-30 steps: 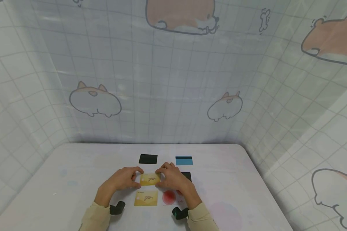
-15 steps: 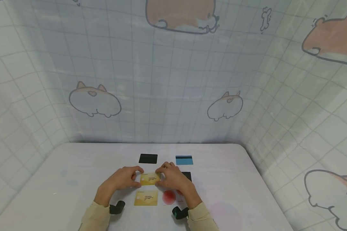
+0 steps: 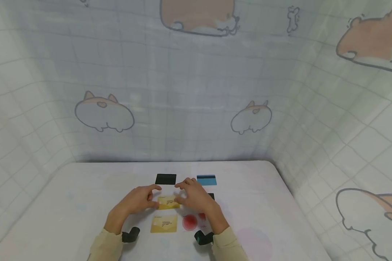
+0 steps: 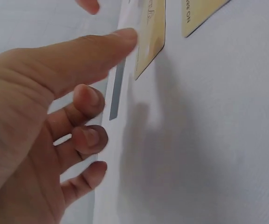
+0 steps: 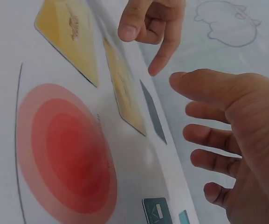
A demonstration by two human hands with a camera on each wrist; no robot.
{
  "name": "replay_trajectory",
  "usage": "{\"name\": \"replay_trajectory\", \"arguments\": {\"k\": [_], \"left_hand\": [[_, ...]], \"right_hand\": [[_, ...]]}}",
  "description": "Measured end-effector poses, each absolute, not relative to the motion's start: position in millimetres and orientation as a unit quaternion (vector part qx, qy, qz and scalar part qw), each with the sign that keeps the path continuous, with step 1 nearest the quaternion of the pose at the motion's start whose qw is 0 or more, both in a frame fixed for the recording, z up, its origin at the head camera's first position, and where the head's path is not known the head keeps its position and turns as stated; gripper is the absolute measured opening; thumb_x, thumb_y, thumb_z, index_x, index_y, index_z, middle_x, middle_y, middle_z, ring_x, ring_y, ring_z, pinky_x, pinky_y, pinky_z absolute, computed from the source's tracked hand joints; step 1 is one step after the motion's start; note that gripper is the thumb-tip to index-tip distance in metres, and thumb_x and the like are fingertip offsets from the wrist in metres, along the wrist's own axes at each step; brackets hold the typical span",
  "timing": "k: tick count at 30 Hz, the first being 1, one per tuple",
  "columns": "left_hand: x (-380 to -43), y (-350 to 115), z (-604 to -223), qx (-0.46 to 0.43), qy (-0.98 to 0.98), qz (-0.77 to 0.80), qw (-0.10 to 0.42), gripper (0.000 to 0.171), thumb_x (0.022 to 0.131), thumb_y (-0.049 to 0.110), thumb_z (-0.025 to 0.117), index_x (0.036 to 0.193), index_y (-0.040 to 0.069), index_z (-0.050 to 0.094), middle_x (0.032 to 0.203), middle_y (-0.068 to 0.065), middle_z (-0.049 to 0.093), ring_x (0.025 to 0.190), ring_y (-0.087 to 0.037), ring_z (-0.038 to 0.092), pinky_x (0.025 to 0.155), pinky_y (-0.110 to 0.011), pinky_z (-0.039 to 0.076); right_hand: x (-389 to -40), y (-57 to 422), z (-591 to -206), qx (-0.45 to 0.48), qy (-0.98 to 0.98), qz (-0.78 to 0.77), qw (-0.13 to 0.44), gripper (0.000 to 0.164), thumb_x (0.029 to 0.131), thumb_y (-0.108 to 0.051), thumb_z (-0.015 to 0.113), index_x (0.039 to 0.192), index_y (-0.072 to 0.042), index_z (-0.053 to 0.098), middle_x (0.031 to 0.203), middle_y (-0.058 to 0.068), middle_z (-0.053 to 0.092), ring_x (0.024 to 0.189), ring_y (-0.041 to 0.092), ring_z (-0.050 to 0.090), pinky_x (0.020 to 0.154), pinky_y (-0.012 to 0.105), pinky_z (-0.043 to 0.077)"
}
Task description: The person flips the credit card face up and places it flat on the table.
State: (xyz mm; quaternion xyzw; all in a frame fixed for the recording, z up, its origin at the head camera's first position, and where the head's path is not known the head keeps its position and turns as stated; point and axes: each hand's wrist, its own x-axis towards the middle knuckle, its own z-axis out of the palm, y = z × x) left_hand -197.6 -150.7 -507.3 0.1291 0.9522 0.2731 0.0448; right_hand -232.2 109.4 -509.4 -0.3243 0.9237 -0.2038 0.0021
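Note:
A yellow card (image 3: 168, 203) lies flat on the white table between the two hands. My left hand (image 3: 133, 201) hovers at its left end, thumb close to the card and fingers spread. At the other end hovers my right hand (image 3: 197, 197), thumb and forefinger apart with nothing between them. The right wrist view shows a gap between the right thumb (image 5: 204, 86) and the yellow card (image 5: 125, 93). A second yellow card (image 3: 163, 223) lies nearer the front, beside a white card with red circles (image 3: 189, 222), partly hidden by the right forearm.
Behind the hands lie a black card (image 3: 165, 179) and a blue card with a dark stripe (image 3: 206, 179). Another dark card (image 3: 211, 196) is mostly hidden by the right hand. Patterned curtains (image 3: 183, 108) surround the table. Dark wrist-worn devices (image 3: 130, 235) show at both wrists.
Earlier, both hands held the far yellow card by its ends. Now the fingers have come off it, and the card stays put on the table. The head view has shifted slightly.

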Motion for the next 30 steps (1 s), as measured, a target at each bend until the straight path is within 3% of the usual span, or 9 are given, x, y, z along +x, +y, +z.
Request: {"name": "replay_trajectory", "arguments": {"k": [12, 23, 30], "left_hand": [[-220.6, -165.9, -510.9, 0.122, 0.957, 0.262, -0.015, 0.062, 0.088, 0.038, 0.078, 0.141, 0.017, 0.055, 0.076, 0.007, 0.052, 0.06, -0.009, 0.046, 0.055, -0.027, 0.038], [-251.1, -179.6, -515.1, 0.102, 0.961, 0.257, 0.025, 0.067, 0.088, 0.039, 0.078, 0.144, 0.013, 0.052, 0.076, 0.003, 0.053, 0.064, -0.013, 0.047, 0.058, -0.03, 0.038], [-261.4, -173.2, -517.6, 0.094, 0.964, 0.243, 0.061, 0.07, 0.089, 0.042, 0.075, 0.147, 0.013, 0.049, 0.08, 0.001, 0.057, 0.071, -0.014, 0.052, 0.065, -0.034, 0.042]], "right_hand": [[-259.2, 108.5, -498.8, -0.294, 0.929, -0.225, 0.004, 0.056, 0.093, -0.05, 0.068, 0.14, -0.021, 0.058, 0.118, 0.0, 0.061, 0.109, 0.018, 0.054, 0.089, 0.035, 0.051], [-281.4, 100.4, -504.1, -0.276, 0.945, -0.175, 0.003, 0.061, 0.089, -0.05, 0.073, 0.139, -0.02, 0.06, 0.114, 0.0, 0.062, 0.105, 0.019, 0.052, 0.09, 0.039, 0.048], [-290.4, 94.3, -511.6, -0.268, 0.957, -0.11, 0.003, 0.07, 0.086, -0.061, 0.07, 0.142, -0.021, 0.058, 0.123, 0.002, 0.061, 0.111, 0.023, 0.051, 0.092, 0.041, 0.046]]}}
